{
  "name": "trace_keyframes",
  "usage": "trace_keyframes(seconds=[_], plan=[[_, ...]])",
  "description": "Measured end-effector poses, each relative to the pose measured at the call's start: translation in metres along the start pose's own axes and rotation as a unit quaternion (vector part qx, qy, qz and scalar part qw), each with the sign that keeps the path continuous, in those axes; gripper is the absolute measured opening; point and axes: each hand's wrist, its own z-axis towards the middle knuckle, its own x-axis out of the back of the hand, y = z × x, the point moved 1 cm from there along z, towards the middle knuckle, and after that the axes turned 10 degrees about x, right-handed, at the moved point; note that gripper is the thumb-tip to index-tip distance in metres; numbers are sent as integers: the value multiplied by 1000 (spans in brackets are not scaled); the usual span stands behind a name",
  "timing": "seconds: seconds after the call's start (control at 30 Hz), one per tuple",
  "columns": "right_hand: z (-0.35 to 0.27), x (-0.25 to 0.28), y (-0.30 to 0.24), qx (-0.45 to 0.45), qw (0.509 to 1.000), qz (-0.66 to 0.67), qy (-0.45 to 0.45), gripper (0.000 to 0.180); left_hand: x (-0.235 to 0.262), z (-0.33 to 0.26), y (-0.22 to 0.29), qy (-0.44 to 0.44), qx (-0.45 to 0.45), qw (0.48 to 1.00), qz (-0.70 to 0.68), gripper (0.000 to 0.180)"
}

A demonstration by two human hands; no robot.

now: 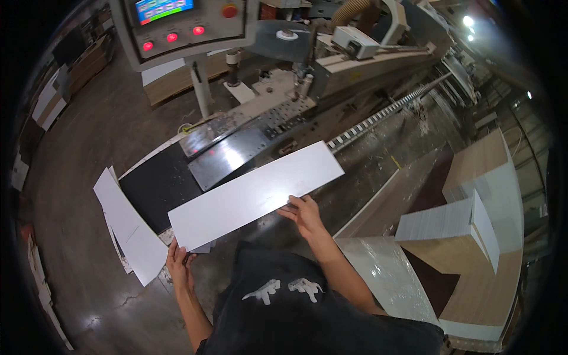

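A long white panel (254, 194) is held flat in front of me, slanting from lower left to upper right over the machine's infeed table. My left hand (177, 262) grips its near left corner from below. My right hand (303, 214) holds the panel's near long edge about two thirds along, fingers curled on it. The panel's far end reaches toward the shiny metal plate (228, 155) and black bed (157, 188) of the edge-working machine.
A control box (177, 26) with a screen and red buttons stands on a post at the back. A toothed feed track (384, 113) runs away to the upper right. Stacked white and wood-coloured panels (467, 222) sit at my right. Loose white boards (127, 228) lie on the floor at left.
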Motion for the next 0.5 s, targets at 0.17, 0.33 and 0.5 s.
trace_keyframes(seconds=[0.17,0.33,0.5], plan=[[77,-58,49,-30,998,-34,-35,59,32,53,-5,38,-4,999,-17,52],[120,-89,55,-22,995,-87,-37,89,10,87,-4,67,-19,998,-1,57],[167,-65,58,122,842,-522,-55,86,-10,115,5,24,-107,985,133,70]])
